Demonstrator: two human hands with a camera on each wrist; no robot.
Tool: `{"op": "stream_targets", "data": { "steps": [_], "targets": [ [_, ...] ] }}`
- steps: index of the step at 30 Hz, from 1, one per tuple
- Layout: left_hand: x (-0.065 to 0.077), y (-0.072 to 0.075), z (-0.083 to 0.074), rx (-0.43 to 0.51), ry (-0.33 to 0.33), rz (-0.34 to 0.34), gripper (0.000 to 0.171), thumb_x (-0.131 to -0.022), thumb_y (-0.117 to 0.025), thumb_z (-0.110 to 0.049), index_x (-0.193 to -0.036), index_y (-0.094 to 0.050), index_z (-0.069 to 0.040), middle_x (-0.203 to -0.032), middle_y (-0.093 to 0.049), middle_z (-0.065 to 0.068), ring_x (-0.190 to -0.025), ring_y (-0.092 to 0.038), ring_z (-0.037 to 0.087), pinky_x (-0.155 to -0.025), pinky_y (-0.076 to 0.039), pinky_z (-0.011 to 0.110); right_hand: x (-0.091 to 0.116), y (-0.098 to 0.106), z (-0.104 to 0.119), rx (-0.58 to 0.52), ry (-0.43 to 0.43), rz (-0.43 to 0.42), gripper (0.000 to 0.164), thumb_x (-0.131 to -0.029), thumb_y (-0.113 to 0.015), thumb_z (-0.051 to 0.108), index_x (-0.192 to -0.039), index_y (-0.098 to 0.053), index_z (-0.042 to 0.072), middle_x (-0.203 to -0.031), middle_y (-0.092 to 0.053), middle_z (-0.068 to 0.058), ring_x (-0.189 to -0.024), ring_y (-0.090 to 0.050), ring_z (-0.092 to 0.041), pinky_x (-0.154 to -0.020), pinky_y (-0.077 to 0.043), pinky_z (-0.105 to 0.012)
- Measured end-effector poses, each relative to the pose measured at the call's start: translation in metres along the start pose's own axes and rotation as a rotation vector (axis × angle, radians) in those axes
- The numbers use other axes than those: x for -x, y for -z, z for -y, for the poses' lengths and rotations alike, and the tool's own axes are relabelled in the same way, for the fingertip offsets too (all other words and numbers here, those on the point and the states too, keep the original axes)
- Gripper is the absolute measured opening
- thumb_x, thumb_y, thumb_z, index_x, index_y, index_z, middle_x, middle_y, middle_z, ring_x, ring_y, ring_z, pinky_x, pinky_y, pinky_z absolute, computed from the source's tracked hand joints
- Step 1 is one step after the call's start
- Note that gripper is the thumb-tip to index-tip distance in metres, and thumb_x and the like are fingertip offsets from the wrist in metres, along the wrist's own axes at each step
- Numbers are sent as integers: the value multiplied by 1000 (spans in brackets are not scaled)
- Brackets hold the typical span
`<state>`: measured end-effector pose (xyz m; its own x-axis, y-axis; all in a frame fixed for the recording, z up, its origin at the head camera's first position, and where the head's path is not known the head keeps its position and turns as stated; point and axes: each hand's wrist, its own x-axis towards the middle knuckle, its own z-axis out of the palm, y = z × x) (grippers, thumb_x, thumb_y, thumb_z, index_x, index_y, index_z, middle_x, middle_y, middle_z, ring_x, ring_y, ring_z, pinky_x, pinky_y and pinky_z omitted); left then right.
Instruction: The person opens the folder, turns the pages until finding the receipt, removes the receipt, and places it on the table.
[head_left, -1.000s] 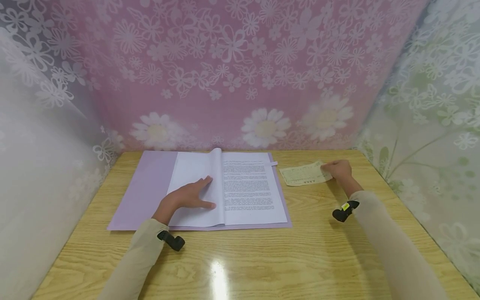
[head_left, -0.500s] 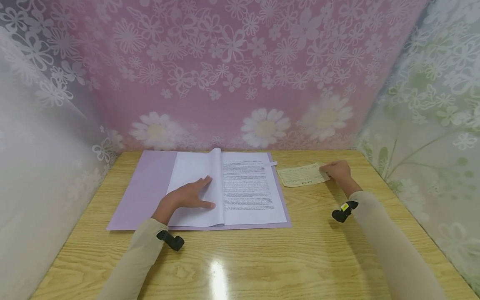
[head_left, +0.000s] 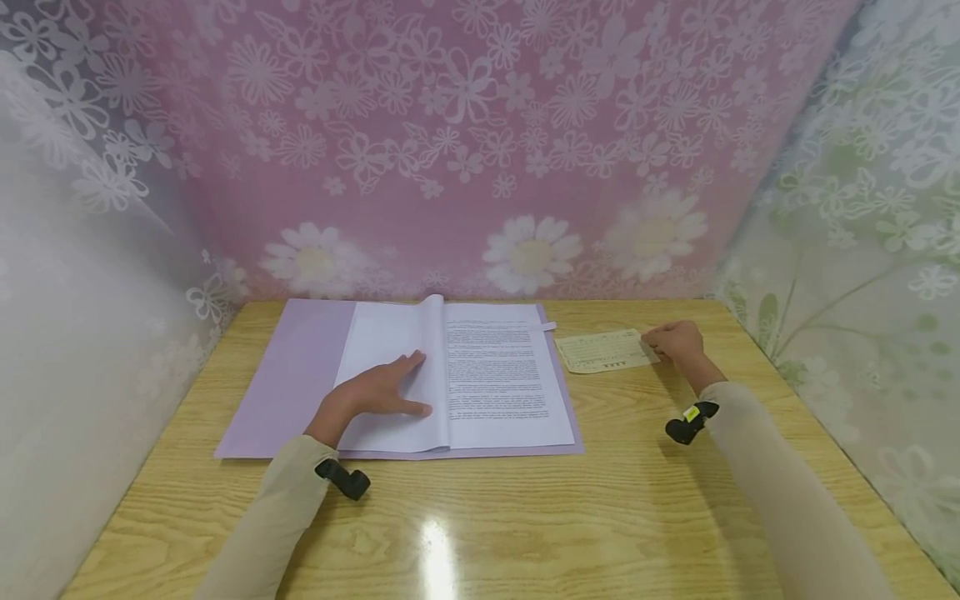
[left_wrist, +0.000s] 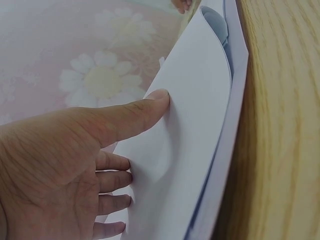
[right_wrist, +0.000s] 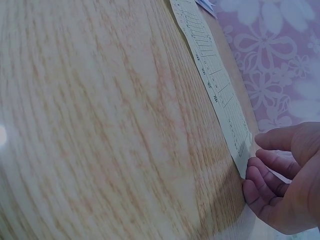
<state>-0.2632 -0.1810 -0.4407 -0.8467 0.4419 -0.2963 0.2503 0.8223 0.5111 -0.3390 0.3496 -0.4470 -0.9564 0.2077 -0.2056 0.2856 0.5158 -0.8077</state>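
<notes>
A lilac folder (head_left: 296, 375) lies spread on the table, holding white printed pages (head_left: 498, 375). One page (left_wrist: 195, 100) is rolled over toward the left and bulges along its fold. My left hand (head_left: 378, 392) rests on this turned page, fingers and thumb spread; in the left wrist view the thumb (left_wrist: 127, 117) lies on the paper. To the right of the folder is a pale yellow printed paper slip (head_left: 603, 351), flat or nearly flat. With thumb and fingertips, my right hand (head_left: 677, 340) pinches the slip's right end; the right wrist view shows the other fingers (right_wrist: 265, 187) curled beside its corner.
A small white tab (head_left: 546, 327) sticks out at the folder's right edge. Pink flowered cloth (head_left: 465, 167) hangs behind the wood-grain table (head_left: 525, 533), with pale flowered cloth (head_left: 870, 333) on the right. Each wrist carries a black camera (head_left: 345, 479).
The yellow slip has shifted slightly left and turned a little, now lying flatter. My right hand has barely moved. My left hand stays in place on the turned page.
</notes>
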Motion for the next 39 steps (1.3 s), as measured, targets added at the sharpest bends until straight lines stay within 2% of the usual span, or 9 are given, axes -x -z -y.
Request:
{"op": "stream_targets", "data": {
  "steps": [7,13,18,21,24,26,28,34,39],
  "targets": [
    [2,-2,-3,20,-5,7,110,-86,-75,-59,-165,-15,-12,-170,-14,18,-158,-17,37,-126,-24,55,1,3,-3,0,1,-13,43,-95,-69,16,-126,-64,-13,-67,-67,8,-56,-51,-7,-57,-48,-28],
    [2,-4,-5,26,-1,13,109,-86,-75,-58,-165,-16,-13,-171,-15,18,-158,-17,36,-126,-24,54,3,5,-5,46,8,-20,43,-96,-69,19,-126,-64,-12,-78,-68,6,-71,-63,-7,-66,-57,-27],
    [2,-4,-5,26,-2,3,109,-86,-75,-59,-165,-15,-12,-171,-15,17,-158,-17,36,-126,-24,54,2,6,-3,42,2,-16,44,-97,-68,18,-127,-63,-12,-80,-70,1,-67,-62,-7,-64,-57,-29],
    [2,-4,-4,23,-14,-9,110,-86,-75,-59,-165,-15,-11,-171,-15,18,-158,-17,37,-126,-23,54,4,5,3,58,-5,-25,46,-98,-66,20,-131,-61,-11,-98,-73,-13,-74,-64,-13,-67,-56,-31],
    [2,-4,-2,13,-26,-24,111,-86,-74,-61,-165,-14,-11,-171,-15,15,-158,-17,35,-127,-23,53,4,4,9,134,7,-33,50,-100,-61,25,-135,-59,-10,-126,-65,-27,-97,-67,-28,-78,-58,-37],
    [3,-4,-1,7,-36,-34,112,-85,-74,-61,-165,-14,-10,-172,-14,14,-159,-16,33,-127,-22,52,5,2,14,186,32,-35,51,-101,-59,29,-136,-59,-9,-136,-59,-31,-111,-64,-38,-87,-58,-44],
    [3,-2,-2,-1,-45,-43,111,-86,-74,-61,-165,-15,-10,-172,-13,13,-159,-15,31,-128,-21,50,5,2,20,202,59,-28,53,-102,-58,32,-136,-59,-8,-140,-56,-31,-121,-59,-44,-95,-55,-50],
    [6,5,-7,-43,-74,-66,107,-87,-74,-60,-164,-19,-11,-172,-13,11,-159,-14,31,-128,-20,50,10,-3,49,72,126,16,55,-103,-59,34,-139,-55,-7,-142,-53,-31,-130,-53,-48,-110,-46,-58],
    [6,11,-13,-81,-83,-76,105,-86,-73,-62,-164,-23,-12,-172,-14,11,-159,-14,31,-127,-21,52,19,-8,78,4,200,25,53,-103,-60,31,-141,-54,-6,-145,-51,-30,-130,-52,-47,-110,-45,-59]
  ]
}}
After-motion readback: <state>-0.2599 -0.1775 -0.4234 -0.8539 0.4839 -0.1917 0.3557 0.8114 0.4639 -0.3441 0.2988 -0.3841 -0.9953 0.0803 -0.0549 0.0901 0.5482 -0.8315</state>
